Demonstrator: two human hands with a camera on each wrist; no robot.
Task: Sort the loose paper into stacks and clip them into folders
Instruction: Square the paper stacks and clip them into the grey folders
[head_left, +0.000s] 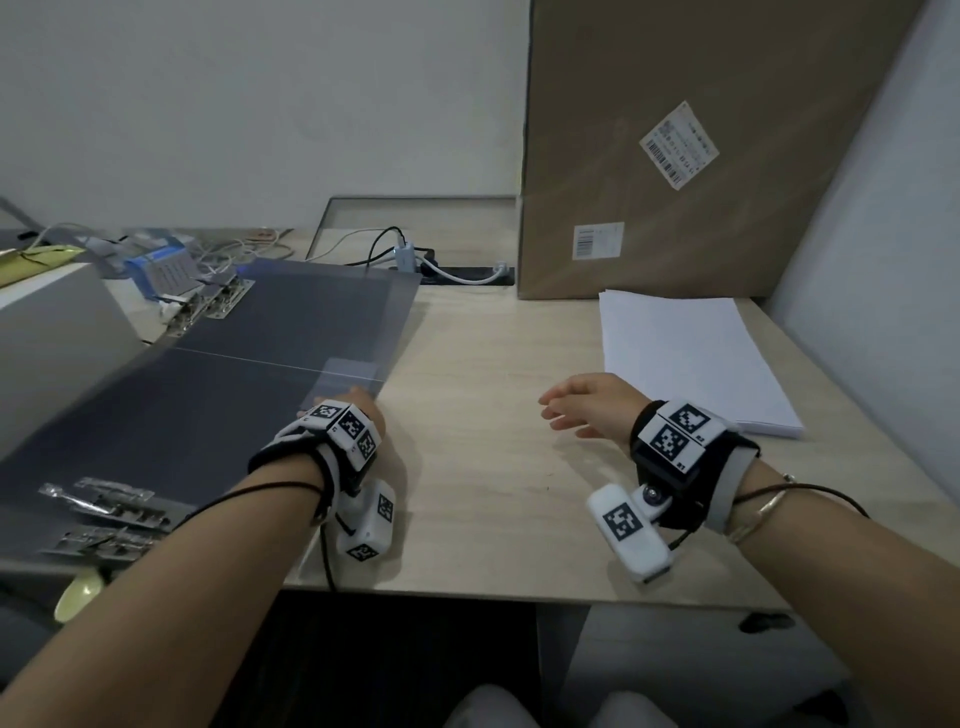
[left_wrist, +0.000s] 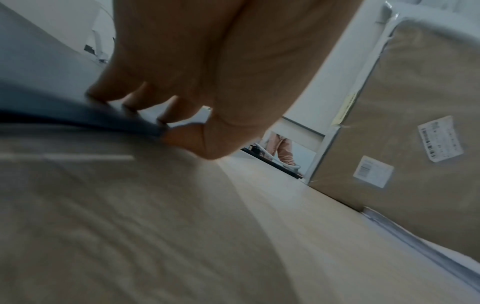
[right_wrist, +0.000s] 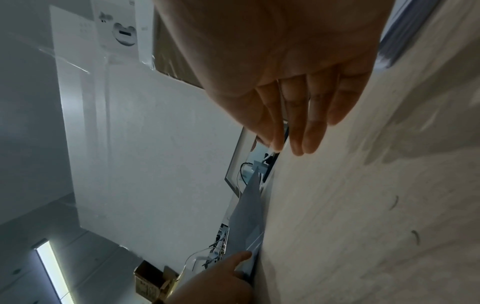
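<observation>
nearest me, my left hand (head_left: 358, 410) sits at the near right corner of the open grey folder (head_left: 218, 395), which lies flat on the left side of the bench (head_left: 483, 467). the left wrist view shows what the head view hides: the fingers (left_wrist: 145, 100) are curled onto the folder's top face with the thumb at its edge, pinching that corner. my right hand (head_left: 587, 408) hovers over bare bench between folder and paper, fingers straight and close together, holding nothing; the right wrist view confirms the flat palm.

the metal clip mechanisms (head_left: 104, 514) sit on the folder's near left part, with another set (head_left: 213, 301) at its far left edge. i judge the cover to be thin plastic, light, bendy and slick, so it should be taken by an edge or corner, as now, and kept low so it does not flop.

further right, the stack of white paper (head_left: 685, 358) lies on the bench, well apart from the folder, just in front of the big cardboard box (head_left: 701, 150) leaning at the back. the sheets look light and prone to fanning or sliding; i would press the pile from above and lift a batch by a long edge with the thumb under it.

only the right wrist view shows the folder edge-on, with the left hand's fingers on it. the left wrist view is blurred low down.
</observation>
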